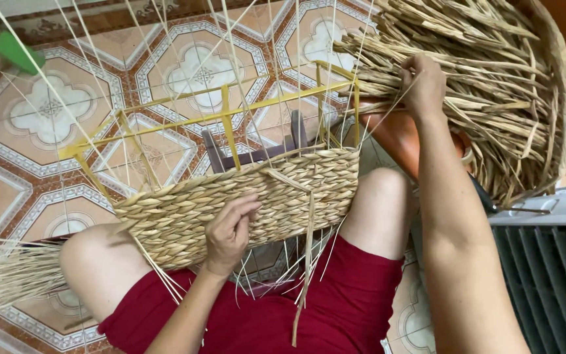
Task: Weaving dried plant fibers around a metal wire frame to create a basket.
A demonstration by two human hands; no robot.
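From the loose straw bundle [1,278] by the knee, my eye goes to the half-woven basket [244,203] propped on the lap, the left hand [230,229] pressing its wall with curled fingers. With only that light hold, it might slip off the knees. The right hand [424,82] reaches into the straw heap [492,92], fingers buried, so I cannot tell what it grips; a hard pull could tangle or snap strands.

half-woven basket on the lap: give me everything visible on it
The half-woven basket is a rectangular piece of tan, braided straw-like fibre built on a yellow frame whose upper bars are still bare. Thin pale strands run up through it and hang loose below. It lies tilted across the person's thighs. The left hand rests on its woven wall; the right hand is away, in a bundle of loose fibre.
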